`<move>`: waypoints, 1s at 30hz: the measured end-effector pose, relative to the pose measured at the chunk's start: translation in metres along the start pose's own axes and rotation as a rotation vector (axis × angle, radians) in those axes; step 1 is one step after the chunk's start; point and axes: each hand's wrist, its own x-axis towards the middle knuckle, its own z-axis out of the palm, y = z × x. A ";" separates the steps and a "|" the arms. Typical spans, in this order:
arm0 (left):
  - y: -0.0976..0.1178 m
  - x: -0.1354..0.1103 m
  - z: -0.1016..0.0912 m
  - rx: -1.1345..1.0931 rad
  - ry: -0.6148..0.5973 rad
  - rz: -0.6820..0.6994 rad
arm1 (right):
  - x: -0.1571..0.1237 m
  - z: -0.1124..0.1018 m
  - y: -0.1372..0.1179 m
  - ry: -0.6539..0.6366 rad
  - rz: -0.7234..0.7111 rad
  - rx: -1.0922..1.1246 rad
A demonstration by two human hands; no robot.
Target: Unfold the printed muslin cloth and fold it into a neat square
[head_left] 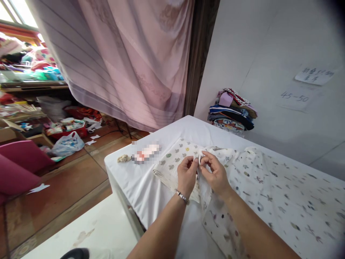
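- Pink curtain point(151, 64) hangs at the far side, beyond the white-covered table point(140, 187) you work at.
- On the floor at the left, a red basket point(84, 130) holds small packets; just nearer, a clear plastic bag point(67, 145) has blue and white contents you cannot make out.
- On the wall point(250, 97) at the right, one paper sheet point(294, 98) reads "45-50"; the handwriting on the upper sheet point(314, 75) is too blurred to read fully.
- Your left hand point(187, 174) and right hand point(215, 174) nearly meet, thumbs and fingers narrowed in a pinch on a white bit of the patterned cloth point(269, 187).
- That cloth spreads to the right of your grip and hangs below it on the near side.
- Folded cloth point(174, 158) lies flat just left of your grip.
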 end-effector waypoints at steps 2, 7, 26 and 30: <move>0.001 0.000 0.000 -0.005 0.003 -0.005 | -0.001 0.000 0.000 -0.018 -0.028 -0.021; 0.001 0.000 0.000 0.027 0.012 0.009 | 0.000 0.000 0.001 -0.044 -0.056 -0.039; -0.003 -0.006 0.005 0.013 -0.104 0.072 | 0.006 -0.016 -0.009 -0.049 0.210 0.399; -0.003 -0.010 0.006 0.066 -0.094 0.109 | 0.020 -0.042 0.002 0.023 0.196 0.383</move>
